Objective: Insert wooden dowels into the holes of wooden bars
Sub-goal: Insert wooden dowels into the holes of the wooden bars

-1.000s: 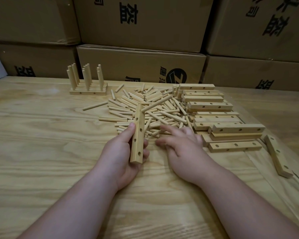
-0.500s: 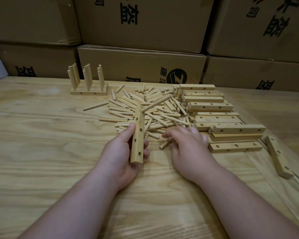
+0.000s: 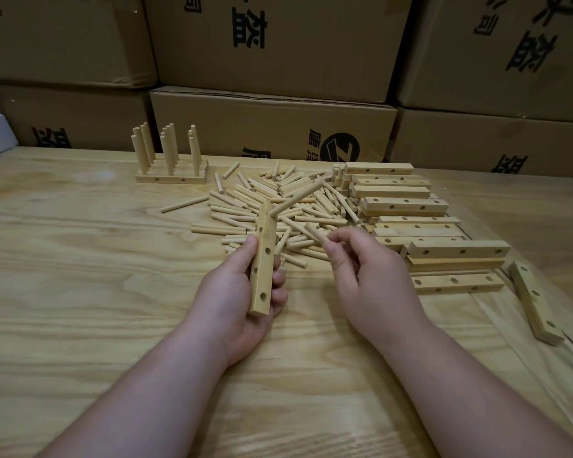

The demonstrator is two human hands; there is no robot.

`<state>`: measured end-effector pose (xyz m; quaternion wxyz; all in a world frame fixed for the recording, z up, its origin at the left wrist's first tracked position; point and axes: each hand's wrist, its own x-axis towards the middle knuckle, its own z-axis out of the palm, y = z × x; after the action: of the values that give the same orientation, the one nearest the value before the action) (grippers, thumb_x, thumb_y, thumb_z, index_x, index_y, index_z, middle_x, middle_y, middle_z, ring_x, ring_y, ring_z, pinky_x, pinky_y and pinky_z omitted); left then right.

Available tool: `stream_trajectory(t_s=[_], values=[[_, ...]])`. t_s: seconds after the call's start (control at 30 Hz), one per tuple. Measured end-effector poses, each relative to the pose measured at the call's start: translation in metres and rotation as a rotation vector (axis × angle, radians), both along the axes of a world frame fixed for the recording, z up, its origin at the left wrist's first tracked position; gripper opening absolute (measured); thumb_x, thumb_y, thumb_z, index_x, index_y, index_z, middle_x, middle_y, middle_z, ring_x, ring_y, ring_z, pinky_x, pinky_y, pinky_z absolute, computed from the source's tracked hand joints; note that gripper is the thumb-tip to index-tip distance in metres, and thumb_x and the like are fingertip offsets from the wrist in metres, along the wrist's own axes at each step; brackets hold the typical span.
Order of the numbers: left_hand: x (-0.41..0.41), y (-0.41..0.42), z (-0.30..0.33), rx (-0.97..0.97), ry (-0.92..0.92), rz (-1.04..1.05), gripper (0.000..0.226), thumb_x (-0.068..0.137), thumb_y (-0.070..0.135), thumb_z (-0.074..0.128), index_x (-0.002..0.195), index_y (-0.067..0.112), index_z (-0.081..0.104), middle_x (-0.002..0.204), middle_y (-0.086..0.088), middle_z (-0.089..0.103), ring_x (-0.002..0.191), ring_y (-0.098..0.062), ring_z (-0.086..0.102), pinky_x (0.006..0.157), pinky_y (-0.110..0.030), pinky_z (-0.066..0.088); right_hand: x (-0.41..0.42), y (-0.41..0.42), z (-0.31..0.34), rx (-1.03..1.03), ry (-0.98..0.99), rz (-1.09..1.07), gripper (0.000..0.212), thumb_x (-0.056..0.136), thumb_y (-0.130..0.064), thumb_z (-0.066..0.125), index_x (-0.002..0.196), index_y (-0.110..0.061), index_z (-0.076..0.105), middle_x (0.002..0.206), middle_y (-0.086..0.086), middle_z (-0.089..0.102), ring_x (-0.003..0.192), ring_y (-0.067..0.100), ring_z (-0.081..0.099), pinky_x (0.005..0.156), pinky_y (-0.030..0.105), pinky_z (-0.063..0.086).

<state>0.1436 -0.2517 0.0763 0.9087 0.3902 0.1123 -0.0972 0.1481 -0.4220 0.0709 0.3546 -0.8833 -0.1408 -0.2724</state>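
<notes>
My left hand (image 3: pixel 242 302) grips a wooden bar (image 3: pixel 263 259) lengthwise, its face with several holes turned toward me. A long dowel (image 3: pixel 298 196) sticks out at a slant from the bar's far end. My right hand (image 3: pixel 368 276) pinches a short dowel (image 3: pixel 313 233) between thumb and fingers, just right of the bar and above the table. A pile of loose dowels (image 3: pixel 278 206) lies beyond both hands.
Stacked bars with holes (image 3: pixel 407 206) lie to the right of the pile. One bar (image 3: pixel 533 305) rests askew near the table's right edge. Finished bars with upright dowels (image 3: pixel 171 160) stand at the back left. Cardboard boxes (image 3: pixel 272 127) wall the far side.
My right hand has lifted off the pile with a dowel pinched in its fingers. The left hand keeps the bar in the same place.
</notes>
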Motion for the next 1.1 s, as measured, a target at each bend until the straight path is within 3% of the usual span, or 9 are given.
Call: stream_trajectory(t_s=[0.27,0.43,0.6,0.67,0.93,1.1], values=[[-0.0001,-0.0011,-0.0036,0.025,-0.041,0.003,0.022,0.091,0.034,0.064,0.094,0.013,0.066,0.071,-0.004,0.054,0.053,-0.012,0.047,0.044,-0.021,0.036,-0.0040,0.0033,-0.0030,0.020,-0.025,0.168,0.015,0.090,-0.029,0.062,0.104,-0.031,0.067,0.092,-0.018,0.065,0.088,0.005,0.062,0.072,0.026,0.050],[-0.0017,-0.0004,-0.0029,0.027,-0.052,0.003,0.027,0.080,0.035,0.071,0.097,0.015,0.064,0.068,-0.002,0.056,0.054,-0.012,0.051,0.045,-0.022,0.039,-0.0020,0.0013,-0.0046,0.012,-0.021,0.210,0.020,0.090,-0.028,0.067,0.108,-0.026,0.075,0.090,-0.011,0.067,0.085,0.008,0.064,0.071,0.032,0.053],[-0.0031,-0.0002,-0.0030,0.032,-0.075,-0.014,0.028,0.078,0.033,0.076,0.098,0.017,0.064,0.068,0.000,0.056,0.055,-0.010,0.052,0.046,-0.020,0.041,-0.0031,0.0009,-0.0034,0.039,0.042,0.208,0.018,0.087,-0.034,0.066,0.105,-0.039,0.063,0.086,-0.023,0.060,0.074,0.008,0.058,0.064,0.016,0.044],[-0.0032,0.0005,-0.0031,0.023,-0.073,-0.006,0.027,0.076,0.032,0.078,0.096,0.017,0.066,0.069,0.000,0.056,0.056,-0.009,0.052,0.047,-0.020,0.041,-0.0025,0.0012,-0.0031,0.061,0.044,0.210,0.012,0.087,-0.033,0.068,0.098,-0.034,0.062,0.083,-0.020,0.062,0.073,0.008,0.060,0.062,0.018,0.045],[-0.0043,0.0011,-0.0032,0.025,-0.107,-0.009,0.008,0.075,0.029,0.079,0.068,0.024,0.078,0.066,0.001,0.056,0.058,-0.008,0.053,0.048,-0.019,0.042,-0.0020,-0.0003,-0.0002,0.091,-0.006,0.207,0.013,0.088,-0.020,0.074,0.101,-0.020,0.077,0.092,-0.016,0.071,0.092,0.002,0.065,0.080,0.019,0.052],[-0.0052,-0.0003,-0.0021,0.039,-0.116,0.001,0.007,0.071,0.029,0.081,0.071,0.023,0.078,0.068,0.001,0.056,0.060,-0.008,0.052,0.049,-0.019,0.043,-0.0027,0.0003,-0.0018,0.027,-0.003,0.206,0.019,0.092,-0.026,0.068,0.106,-0.017,0.078,0.094,-0.011,0.072,0.094,0.002,0.064,0.085,0.020,0.050]])
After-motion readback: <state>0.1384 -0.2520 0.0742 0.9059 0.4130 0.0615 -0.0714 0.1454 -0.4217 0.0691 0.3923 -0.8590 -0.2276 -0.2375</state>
